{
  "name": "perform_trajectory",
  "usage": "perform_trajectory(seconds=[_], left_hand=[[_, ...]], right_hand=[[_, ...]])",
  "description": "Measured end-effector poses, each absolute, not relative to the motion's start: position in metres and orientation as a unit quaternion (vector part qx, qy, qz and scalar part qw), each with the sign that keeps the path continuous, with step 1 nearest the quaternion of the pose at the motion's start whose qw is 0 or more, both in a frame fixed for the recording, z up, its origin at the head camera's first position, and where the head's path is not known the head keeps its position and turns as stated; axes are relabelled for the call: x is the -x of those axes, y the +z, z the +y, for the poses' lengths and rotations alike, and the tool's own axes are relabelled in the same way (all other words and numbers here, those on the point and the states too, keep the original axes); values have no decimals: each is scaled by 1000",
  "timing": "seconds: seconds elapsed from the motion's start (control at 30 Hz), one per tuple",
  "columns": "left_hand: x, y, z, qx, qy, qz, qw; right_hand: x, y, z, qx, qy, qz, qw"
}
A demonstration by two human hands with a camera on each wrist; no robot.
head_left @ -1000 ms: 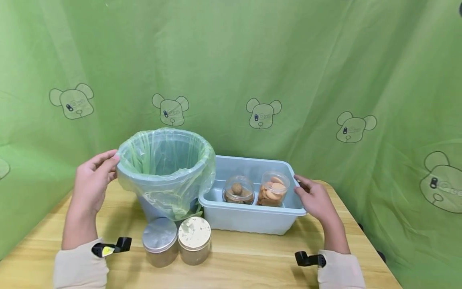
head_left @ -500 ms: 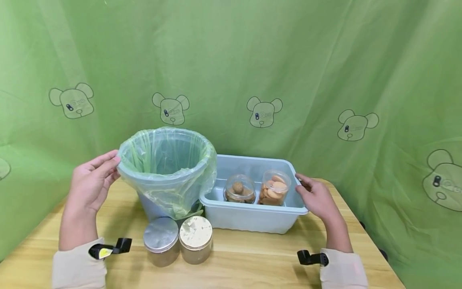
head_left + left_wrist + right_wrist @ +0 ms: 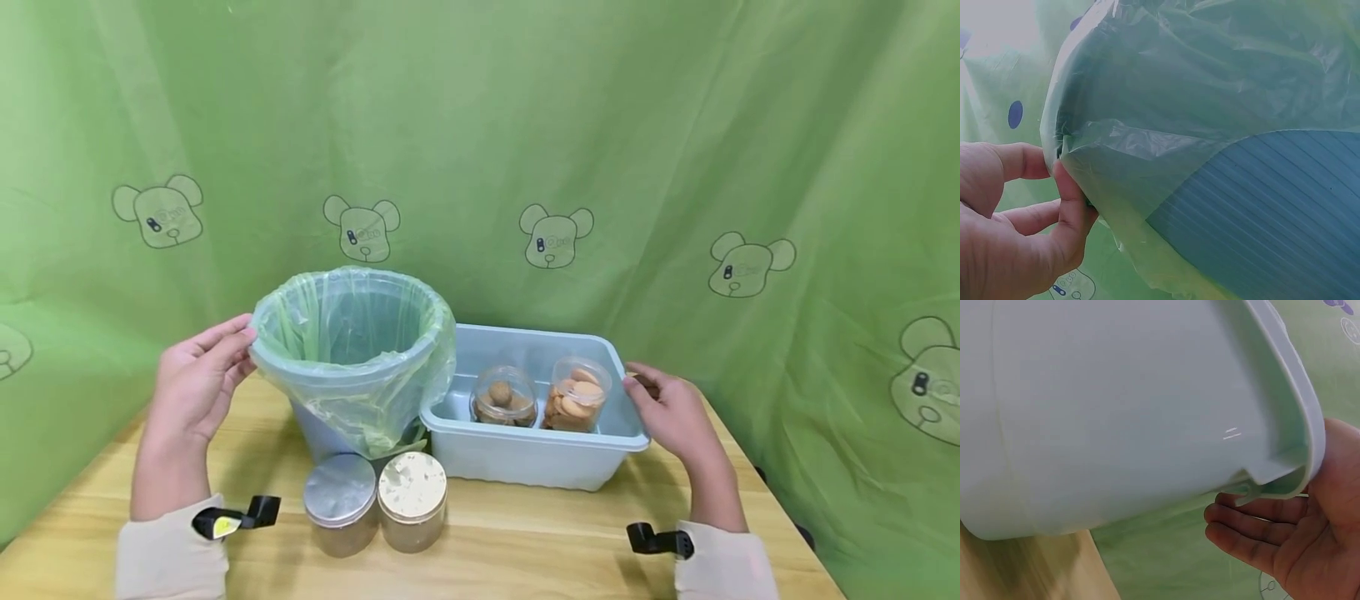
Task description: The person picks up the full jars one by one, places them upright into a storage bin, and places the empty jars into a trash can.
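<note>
In the head view, my left hand (image 3: 191, 387) pinches the left rim of a blue trash can (image 3: 309, 421) lined with a translucent green bag (image 3: 375, 396). The left wrist view shows thumb and fingers on the bagged rim (image 3: 1063, 147). My right hand (image 3: 678, 417) holds the right end of a light blue plastic basin (image 3: 525, 457); its fingers (image 3: 1254, 528) lie beneath the rim, and the thumb is hidden in the right wrist view. Inside the basin stand a clear jar of round brown pieces (image 3: 502, 404) and a clear jar of flat orange-brown biscuits (image 3: 576, 404).
Two lidded jars, one with a silver lid (image 3: 340, 492) and one with a pale gold lid (image 3: 412, 487), stand side by side in front of the trash can. All rests on a wooden table (image 3: 525, 542). A green curtain (image 3: 465, 125) hangs behind and at both sides.
The whole scene sits slightly further right in the head view. Both hands stay at their rims, and the trash can, basin and jars keep their places relative to each other.
</note>
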State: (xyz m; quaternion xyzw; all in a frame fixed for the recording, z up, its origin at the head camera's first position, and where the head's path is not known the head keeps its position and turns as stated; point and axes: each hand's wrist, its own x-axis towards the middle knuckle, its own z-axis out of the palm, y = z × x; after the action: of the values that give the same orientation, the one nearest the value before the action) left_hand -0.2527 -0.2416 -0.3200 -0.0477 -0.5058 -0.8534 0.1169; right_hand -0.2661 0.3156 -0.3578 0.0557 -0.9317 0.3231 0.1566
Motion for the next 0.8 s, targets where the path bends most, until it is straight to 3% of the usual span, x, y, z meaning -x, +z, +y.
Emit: perform_trajectory(seconds=[0.43, 0.8], left_hand=[[254, -323, -242, 52, -855, -501, 120], [254, -322, -241, 53, -853, -504, 120]], right_hand=[[258, -317, 307, -128, 268, -922, 250], [255, -294, 262, -230, 179, -925, 243]])
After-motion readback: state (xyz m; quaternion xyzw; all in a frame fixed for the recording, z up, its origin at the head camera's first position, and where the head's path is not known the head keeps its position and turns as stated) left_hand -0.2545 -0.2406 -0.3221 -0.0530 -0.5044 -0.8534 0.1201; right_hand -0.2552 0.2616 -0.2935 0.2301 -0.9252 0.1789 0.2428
